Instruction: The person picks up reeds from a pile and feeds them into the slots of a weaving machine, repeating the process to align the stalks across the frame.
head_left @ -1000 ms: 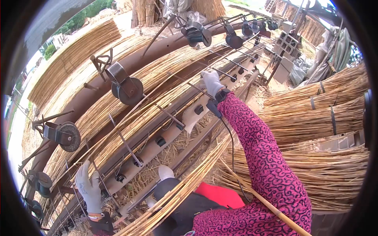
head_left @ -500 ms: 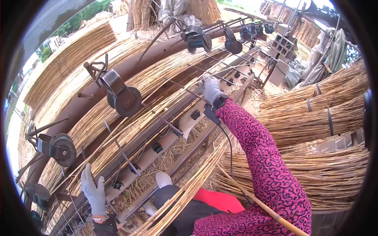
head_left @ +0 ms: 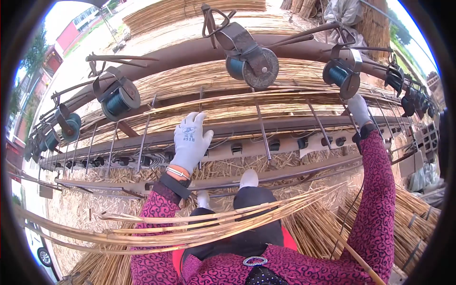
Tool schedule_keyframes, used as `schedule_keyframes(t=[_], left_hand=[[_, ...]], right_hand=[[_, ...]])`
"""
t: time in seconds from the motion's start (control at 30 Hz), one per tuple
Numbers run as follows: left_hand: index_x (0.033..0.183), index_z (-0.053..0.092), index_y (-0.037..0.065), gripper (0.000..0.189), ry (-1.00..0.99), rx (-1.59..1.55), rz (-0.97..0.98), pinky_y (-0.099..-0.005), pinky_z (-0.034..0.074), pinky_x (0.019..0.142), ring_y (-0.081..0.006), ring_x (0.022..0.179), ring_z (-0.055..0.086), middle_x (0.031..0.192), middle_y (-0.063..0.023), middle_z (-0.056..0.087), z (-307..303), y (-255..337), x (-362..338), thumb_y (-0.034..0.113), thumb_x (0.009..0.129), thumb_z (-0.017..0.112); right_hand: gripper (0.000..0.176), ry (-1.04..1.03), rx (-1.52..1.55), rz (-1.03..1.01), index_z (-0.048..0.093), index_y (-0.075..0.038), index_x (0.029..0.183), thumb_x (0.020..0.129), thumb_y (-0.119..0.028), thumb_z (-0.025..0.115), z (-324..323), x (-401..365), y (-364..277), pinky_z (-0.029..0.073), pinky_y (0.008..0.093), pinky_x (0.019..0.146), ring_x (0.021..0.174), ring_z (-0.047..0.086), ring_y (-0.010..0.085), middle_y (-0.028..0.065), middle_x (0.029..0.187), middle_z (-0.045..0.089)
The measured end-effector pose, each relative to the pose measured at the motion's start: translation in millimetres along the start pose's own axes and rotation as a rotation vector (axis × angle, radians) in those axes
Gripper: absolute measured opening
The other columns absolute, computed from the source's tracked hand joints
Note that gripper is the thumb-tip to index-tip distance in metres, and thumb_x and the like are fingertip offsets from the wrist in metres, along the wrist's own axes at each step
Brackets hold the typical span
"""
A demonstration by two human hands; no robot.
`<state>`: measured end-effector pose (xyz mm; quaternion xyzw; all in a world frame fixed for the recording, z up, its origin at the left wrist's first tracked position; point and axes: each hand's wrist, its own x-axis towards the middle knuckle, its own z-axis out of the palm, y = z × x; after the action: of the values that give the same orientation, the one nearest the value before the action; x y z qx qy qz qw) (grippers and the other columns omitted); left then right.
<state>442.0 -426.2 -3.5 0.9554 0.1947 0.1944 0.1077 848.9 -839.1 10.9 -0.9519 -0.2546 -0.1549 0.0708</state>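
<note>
My left hand (head_left: 190, 140), in a pale glove, is spread with nothing in it, just in front of the long reed stalks (head_left: 228, 99) lying across the machine's metal rods (head_left: 262, 128). At the right, my gloved right hand (head_left: 359, 111) is at the stalks beneath a wire spool (head_left: 338, 75); its fingers look closed on them, though the tips are partly hidden. A loose bunch of reeds (head_left: 213, 233) crosses over my lap and left forearm.
Several spools of teal wire (head_left: 118, 102) hang from a thick brown pipe (head_left: 185, 61). A metal rail (head_left: 304, 172) runs before my feet. Reed bundles (head_left: 411, 228) lie at the right; stacked reeds (head_left: 190, 14) are behind the machine. A thicker cane (head_left: 357, 259) slants beside my right arm.
My view has swung left and now faces the machine squarely. The left hand has come up to the rods, still spread. The right hand remains at the stalks, now below a spool.
</note>
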Motion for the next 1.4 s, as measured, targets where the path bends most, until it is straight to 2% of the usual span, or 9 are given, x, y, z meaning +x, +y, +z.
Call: schedule_keyframes(t=[0.13, 0.27, 0.33, 0.63, 0.73, 0.83, 1.03, 1.2, 1.4], left_hand=[[0.121, 0.056, 0.012, 0.047, 0.025, -0.012, 0.005, -0.0442, 0.041, 0.095, -0.0304, 0.114, 0.053, 0.121, -0.0102, 0.055, 3.4, -2.2, -0.3, 0.027, 0.079, 0.07], [0.12, 0.056, 0.012, 0.043, 0.026, -0.074, -0.041, -0.0424, 0.041, 0.096, -0.0306, 0.114, 0.052, 0.119, -0.0096, 0.057, 1.1, 2.1, 0.1, 0.026, 0.081, 0.068], [0.118, 0.056, 0.012, 0.039, 0.102, -0.052, 0.059, -0.0438, 0.042, 0.092, -0.0312, 0.11, 0.054, 0.119, -0.0099, 0.056, 4.9, -2.7, -1.9, 0.029, 0.085, 0.065], [0.118, 0.058, 0.01, 0.031, 0.223, -0.015, 0.087, -0.0441, 0.045, 0.089, -0.0328, 0.107, 0.058, 0.119, -0.0105, 0.059, -19.1, -66.3, 14.1, 0.02, 0.09, 0.055], [0.116, 0.062, 0.014, 0.028, 0.278, 0.043, 0.092, -0.0448, 0.048, 0.085, -0.0325, 0.101, 0.061, 0.114, -0.0108, 0.063, -22.4, -99.8, 46.8, 0.022, 0.091, 0.052], [0.114, 0.064, 0.022, 0.028, -0.076, 0.298, 0.009, -0.0441, 0.049, 0.085, -0.0311, 0.1, 0.063, 0.104, -0.0102, 0.068, -19.4, -120.4, 71.5, 0.031, 0.092, 0.05], [0.095, 0.069, 0.014, 0.022, -0.16, 0.049, -0.013, -0.0413, 0.047, 0.08, -0.0299, 0.092, 0.063, 0.094, -0.0105, 0.068, -44.5, -113.1, 73.5, 0.03, 0.082, 0.064], [0.092, 0.068, 0.011, 0.021, -0.071, 0.102, 0.17, -0.0414, 0.048, 0.076, -0.0294, 0.087, 0.064, 0.09, -0.0105, 0.067, -40.5, -116.2, 67.7, 0.028, 0.079, 0.065], [0.085, 0.065, 0.008, 0.015, 0.038, 0.564, 0.113, -0.0426, 0.052, 0.071, -0.0323, 0.083, 0.066, 0.091, -0.0122, 0.065, -46.5, -107.7, 68.1, 0.02, 0.076, 0.064]], right_hand=[[0.03, 0.128, 0.539, 0.162, 0.064, -0.002, 0.105, 0.094, -0.028, 0.056, -23.9, -54.7, -69.4, 0.048, 0.0361, 0.08, 0.091, 0.063, 0.0298, 0.0181, 0.094, 0.066], [0.017, 0.384, 0.62, -0.109, 0.064, -0.001, 0.106, 0.092, -0.007, 0.057, -41.3, -139.9, -117.6, 0.049, 0.0319, 0.08, 0.091, 0.064, 0.0236, 0.0113, 0.097, 0.067], [0.015, 0.326, 0.548, -0.22, 0.063, 0.0, 0.103, 0.089, -0.004, 0.058, -57.0, -191.2, -142.6, 0.049, 0.0337, 0.082, 0.09, 0.063, 0.0281, 0.0134, 0.095, 0.066], [0.013, -0.109, 0.704, 0.11, 0.064, -0.001, 0.098, 0.088, -0.008, 0.06, 12.1, -361.2, -136.7, 0.05, 0.0362, 0.079, 0.089, 0.064, 0.0295, 0.0146, 0.092, 0.066], [0.015, -0.189, 0.785, 0.199, 0.065, 0.0, 0.097, 0.088, -0.011, 0.061, 13.9, -376.8, -151.7, 0.05, 0.0358, 0.079, 0.089, 0.065, 0.0277, 0.0154, 0.091, 0.066], [0.016, -0.213, 0.775, 0.264, 0.065, -0.001, 0.097, 0.089, -0.014, 0.061, 19.3, -382.8, -159.0, 0.05, 0.0366, 0.078, 0.089, 0.065, 0.0288, 0.016, 0.091, 0.066], [0.018, -0.211, 0.658, 0.207, 0.066, -0.002, 0.096, 0.089, -0.017, 0.06, 17.1, -371.1, -163.2, 0.051, 0.039, 0.078, 0.089, 0.064, 0.0335, 0.0166, 0.092, 0.067], [0.018, -0.237, 0.702, 0.277, 0.067, -0.003, 0.096, 0.089, -0.019, 0.061, 18.7, -364.9, -166.9, 0.051, 0.038, 0.078, 0.09, 0.065, 0.0326, 0.0164, 0.092, 0.067], [0.017, -0.184, 0.656, 0.272, 0.067, -0.005, 0.098, 0.09, -0.018, 0.06, 18.2, -381.7, -156.9, 0.05, 0.0388, 0.077, 0.088, 0.064, 0.0328, 0.0163, 0.089, 0.066]])
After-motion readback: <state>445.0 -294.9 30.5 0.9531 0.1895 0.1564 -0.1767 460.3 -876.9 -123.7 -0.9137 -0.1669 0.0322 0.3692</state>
